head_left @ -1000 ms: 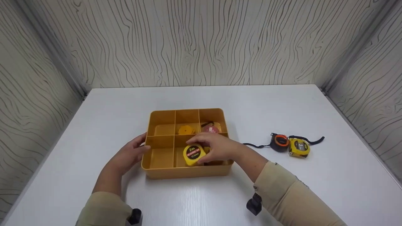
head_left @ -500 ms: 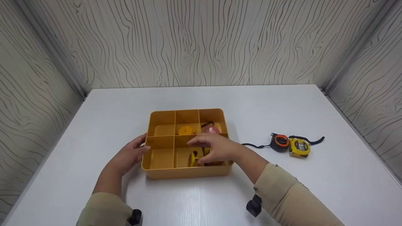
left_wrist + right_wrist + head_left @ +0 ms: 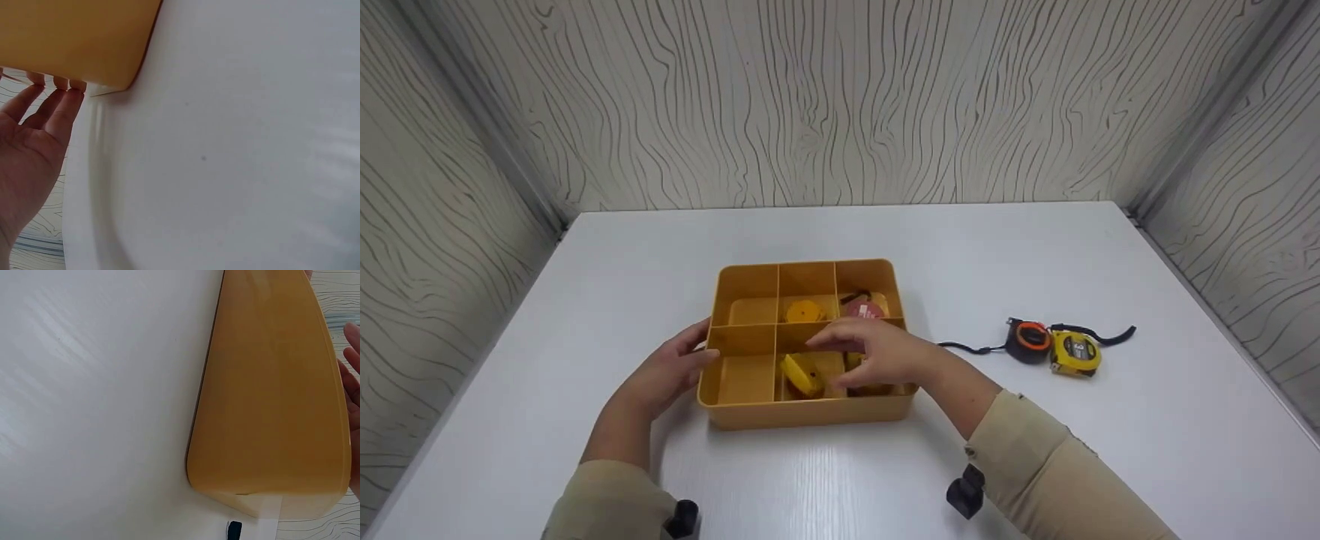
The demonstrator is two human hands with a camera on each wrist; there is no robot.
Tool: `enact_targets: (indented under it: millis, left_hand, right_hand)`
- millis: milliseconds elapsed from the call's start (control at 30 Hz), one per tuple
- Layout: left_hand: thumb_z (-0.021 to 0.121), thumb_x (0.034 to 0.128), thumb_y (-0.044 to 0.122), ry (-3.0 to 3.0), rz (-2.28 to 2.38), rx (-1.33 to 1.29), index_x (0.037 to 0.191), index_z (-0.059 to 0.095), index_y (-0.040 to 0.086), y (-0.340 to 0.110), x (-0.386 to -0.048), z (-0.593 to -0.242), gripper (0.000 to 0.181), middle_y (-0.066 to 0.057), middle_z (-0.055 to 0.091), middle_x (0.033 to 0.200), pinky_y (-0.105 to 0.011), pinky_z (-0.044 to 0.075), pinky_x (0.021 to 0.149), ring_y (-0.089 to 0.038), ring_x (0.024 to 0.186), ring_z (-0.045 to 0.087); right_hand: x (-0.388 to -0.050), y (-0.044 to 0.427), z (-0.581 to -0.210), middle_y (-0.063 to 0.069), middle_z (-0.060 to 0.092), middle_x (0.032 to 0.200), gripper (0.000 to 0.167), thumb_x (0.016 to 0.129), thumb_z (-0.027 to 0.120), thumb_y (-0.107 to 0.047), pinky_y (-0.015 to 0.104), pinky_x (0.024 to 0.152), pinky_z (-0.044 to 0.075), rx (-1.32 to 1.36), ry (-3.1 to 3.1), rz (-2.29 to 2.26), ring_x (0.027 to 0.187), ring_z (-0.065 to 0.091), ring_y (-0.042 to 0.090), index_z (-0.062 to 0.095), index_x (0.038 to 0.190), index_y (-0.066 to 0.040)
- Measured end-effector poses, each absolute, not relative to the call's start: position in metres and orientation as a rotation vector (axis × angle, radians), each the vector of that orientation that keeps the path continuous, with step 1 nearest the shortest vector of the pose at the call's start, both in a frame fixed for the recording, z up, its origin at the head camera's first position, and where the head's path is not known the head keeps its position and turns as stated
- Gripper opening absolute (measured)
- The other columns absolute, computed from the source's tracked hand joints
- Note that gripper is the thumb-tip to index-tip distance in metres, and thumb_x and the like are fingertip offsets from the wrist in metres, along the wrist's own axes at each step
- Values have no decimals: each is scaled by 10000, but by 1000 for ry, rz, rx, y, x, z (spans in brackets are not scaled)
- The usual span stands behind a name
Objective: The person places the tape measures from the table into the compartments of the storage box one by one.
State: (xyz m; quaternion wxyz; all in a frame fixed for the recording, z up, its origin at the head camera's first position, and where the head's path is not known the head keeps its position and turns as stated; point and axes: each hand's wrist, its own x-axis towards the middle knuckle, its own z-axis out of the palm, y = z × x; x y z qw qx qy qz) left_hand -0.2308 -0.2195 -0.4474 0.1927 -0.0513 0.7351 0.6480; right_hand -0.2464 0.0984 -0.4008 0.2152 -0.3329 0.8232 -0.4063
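A yellow, dark-spotted tape [image 3: 799, 375] leans just left of the spread right grip [image 3: 877, 355], long axis slanting far-left to near-right; straight-fingered, the left grip [image 3: 669, 371] touches the tray [image 3: 810, 413].

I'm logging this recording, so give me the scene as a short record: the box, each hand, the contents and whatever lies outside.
Container: yellow-brown box, six compartments, on a white table
Left hand: against the box's left side
Right hand: over the near row, holding nothing visible
Near middle compartment: yellow tape measure, tilted
Near right compartment: something yellow, mostly hidden
Far middle compartment: round orange-yellow item
Far right compartment: round reddish item
Right of box: black-and-orange tape measure beside yellow-and-black tape measure
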Motion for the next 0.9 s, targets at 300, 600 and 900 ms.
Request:
enact_targets:
  millis: [300, 600, 900]
  left_hand:
    - [642, 839, 298, 2087, 1785, -171, 1433, 288, 269, -220, -232, -449, 692, 37, 219, 1494, -406, 317, 1044, -185, 1349, 263]
    - [632, 850, 282, 2084, 1795, -172, 1429, 297, 271, -220, -232, -449, 670, 40, 227, 1491, -401, 325, 1040, -175, 1343, 273]
    - [638, 841, 287, 2107, 1767, -198, 1434, 286, 276, -219, -233, -451, 689, 38, 216, 1497, -402, 334, 1035, -190, 1339, 286]
  right_hand:
    - [-246, 101, -397, -48, 525, 1277, 546, 745, 747, -300, 350, 994, 397, -925, 2213, -1206, 1178, 491, 111, 538, 1247, -246]
    - [-247, 105, -387, -65, 526, 1246, 545, 755, 744, -252, 316, 976, 417, -993, 2251, -1216, 1131, 515, 131, 544, 1259, -200]
    - [-250, 112, -385, 24, 510, 1263, 514, 779, 718, -117, 290, 1007, 380, -1049, 2163, -1321, 1178, 483, 181, 540, 1257, -179]
